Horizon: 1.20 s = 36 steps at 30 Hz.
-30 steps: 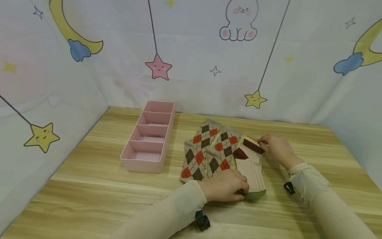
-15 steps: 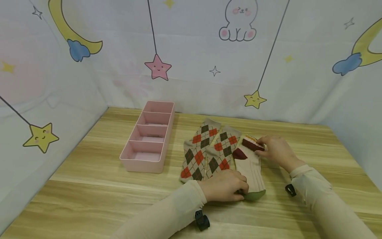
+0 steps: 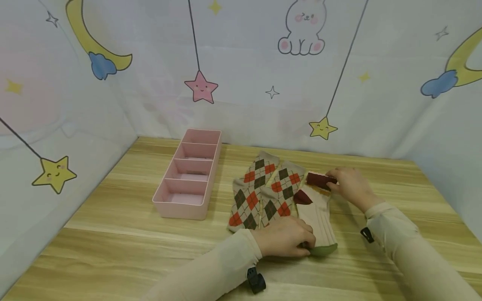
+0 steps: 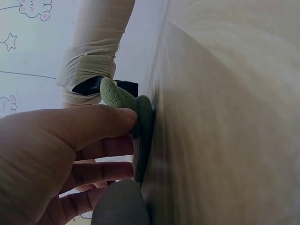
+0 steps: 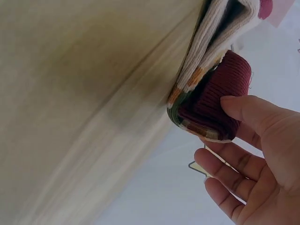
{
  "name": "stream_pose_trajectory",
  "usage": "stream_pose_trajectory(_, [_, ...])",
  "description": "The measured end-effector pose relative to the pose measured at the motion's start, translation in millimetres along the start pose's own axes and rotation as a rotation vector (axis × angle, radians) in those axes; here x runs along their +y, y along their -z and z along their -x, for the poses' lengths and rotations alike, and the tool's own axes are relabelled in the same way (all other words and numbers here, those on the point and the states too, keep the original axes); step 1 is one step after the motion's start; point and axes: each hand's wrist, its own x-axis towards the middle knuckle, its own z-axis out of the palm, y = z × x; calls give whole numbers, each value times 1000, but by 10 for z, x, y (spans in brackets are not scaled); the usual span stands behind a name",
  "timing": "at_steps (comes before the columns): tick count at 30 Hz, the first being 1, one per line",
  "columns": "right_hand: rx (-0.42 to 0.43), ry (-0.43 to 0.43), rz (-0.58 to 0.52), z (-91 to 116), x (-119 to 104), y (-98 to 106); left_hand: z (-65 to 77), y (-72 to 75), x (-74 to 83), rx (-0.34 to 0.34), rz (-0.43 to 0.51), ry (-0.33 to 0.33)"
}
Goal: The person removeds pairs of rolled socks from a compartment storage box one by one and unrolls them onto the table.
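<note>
A cream ribbed sock (image 3: 315,215) with a maroon heel and a green toe lies flat on the table. My right hand (image 3: 352,186) pinches its maroon cuff (image 5: 230,86), which is rolled over toward the heel, thumb on top and fingers beneath. At the other end, my left hand (image 3: 285,237) holds the green toe (image 4: 123,99) between thumb and fingers. Left of this sock lie two argyle socks (image 3: 283,184) (image 3: 250,198) in beige, orange and dark green, each folded over at the heel. My left hand covers the near end of the closer one.
A pink organizer box (image 3: 183,211) with several compartments stands to the left of the socks. Behind the wooden table (image 3: 113,246) hangs a white cloth (image 3: 241,62) printed with stars and moons, which also closes off both sides.
The cuff has turned further over: its maroon part now lies farther back, with the yellow stripe on the near side. My right hand shifted slightly with it; my left hand stays at the toe.
</note>
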Motion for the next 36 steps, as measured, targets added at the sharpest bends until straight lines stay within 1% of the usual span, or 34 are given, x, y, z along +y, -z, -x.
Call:
stream_pose_trajectory(10, [40,-16,25,-90,50,6,3,4,4,5,-6,-11])
stream_pose_trajectory(19, [72,-25,52,-131,47,-19,2,-2,-2,16,3,-19])
stream_pose_trajectory(24, [55,-41,56,-163,47,-36,2,-13,5,21,6,-22])
stream_pose_trajectory(29, [49,-13,51,-212,79,-88,9,-12,19,22,-1,-23])
stream_pose_trajectory(32, [47,1,34,-232,97,-128,12,-13,20,24,2,-22])
stream_pose_trajectory(36, [37,-7,-7,-239,95,-152,16,-17,17,26,-3,-20])
